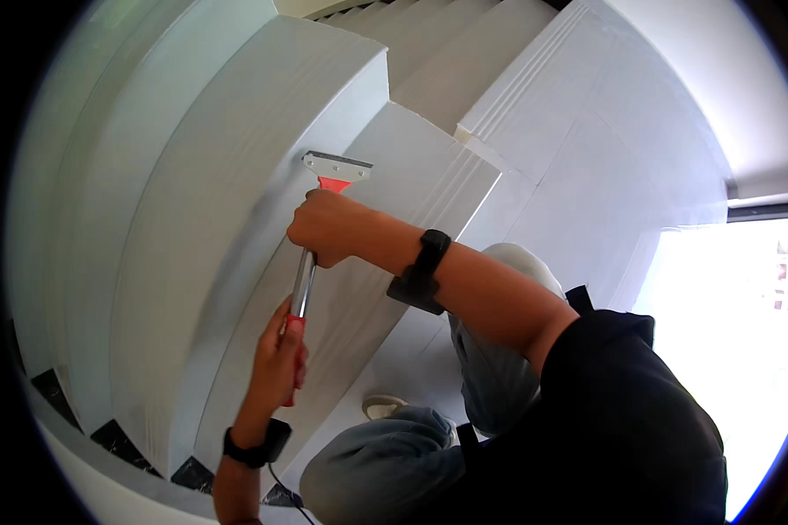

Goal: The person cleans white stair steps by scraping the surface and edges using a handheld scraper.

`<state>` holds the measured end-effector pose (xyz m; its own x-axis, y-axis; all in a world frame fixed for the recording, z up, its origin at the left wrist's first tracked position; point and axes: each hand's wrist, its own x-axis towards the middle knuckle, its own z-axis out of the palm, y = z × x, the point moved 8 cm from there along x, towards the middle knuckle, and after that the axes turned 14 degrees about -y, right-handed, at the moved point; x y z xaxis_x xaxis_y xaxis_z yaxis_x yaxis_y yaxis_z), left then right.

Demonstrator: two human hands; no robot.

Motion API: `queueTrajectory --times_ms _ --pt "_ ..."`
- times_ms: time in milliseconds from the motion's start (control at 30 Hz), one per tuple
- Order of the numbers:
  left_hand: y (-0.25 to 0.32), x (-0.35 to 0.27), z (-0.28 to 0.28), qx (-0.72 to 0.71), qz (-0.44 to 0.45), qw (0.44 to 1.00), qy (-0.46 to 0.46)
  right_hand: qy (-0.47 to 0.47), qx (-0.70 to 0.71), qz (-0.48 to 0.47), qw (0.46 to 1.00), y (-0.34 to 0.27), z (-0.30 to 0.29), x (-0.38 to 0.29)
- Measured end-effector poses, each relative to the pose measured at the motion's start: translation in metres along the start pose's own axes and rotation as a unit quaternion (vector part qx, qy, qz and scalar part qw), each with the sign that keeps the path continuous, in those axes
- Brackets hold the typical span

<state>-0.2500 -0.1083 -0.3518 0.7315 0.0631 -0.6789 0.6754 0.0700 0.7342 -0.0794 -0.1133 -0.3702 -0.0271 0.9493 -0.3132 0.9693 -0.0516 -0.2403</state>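
A long-handled blade scraper lies slantwise before me, with a metal head (337,167), a red neck (333,184), a bare metal shaft (303,283) and a red handle (295,357). My right hand (325,226) is wrapped round it just below the neck. Lower down, my left hand (279,364) grips the red handle. The head is over a pale stair tread (410,147), close to the riser (351,108) of the step above. Whether the blade touches the stone cannot be told from here.
Curved pale steps (190,197) rise to the left, with black skirting pieces (121,446) at their ends. More stairs (459,46) are at the top. My bent knees (368,459) are close to the lowest step. A bright opening (716,315) is at the right.
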Motion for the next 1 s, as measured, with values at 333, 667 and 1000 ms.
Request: queueTrajectory --times_ms 333,667,1000 --pt "-0.050 0.013 0.045 0.150 0.128 0.980 -0.024 -0.226 -0.037 -0.060 0.972 -0.005 0.058 -0.036" --pt "-0.022 0.005 0.024 0.157 0.084 0.981 -0.072 -0.413 0.075 -0.047 0.907 -0.002 0.087 -0.031" --pt "-0.038 0.021 0.029 0.320 -0.031 0.947 0.009 -0.163 0.068 -0.083 0.981 0.003 0.097 -0.018"
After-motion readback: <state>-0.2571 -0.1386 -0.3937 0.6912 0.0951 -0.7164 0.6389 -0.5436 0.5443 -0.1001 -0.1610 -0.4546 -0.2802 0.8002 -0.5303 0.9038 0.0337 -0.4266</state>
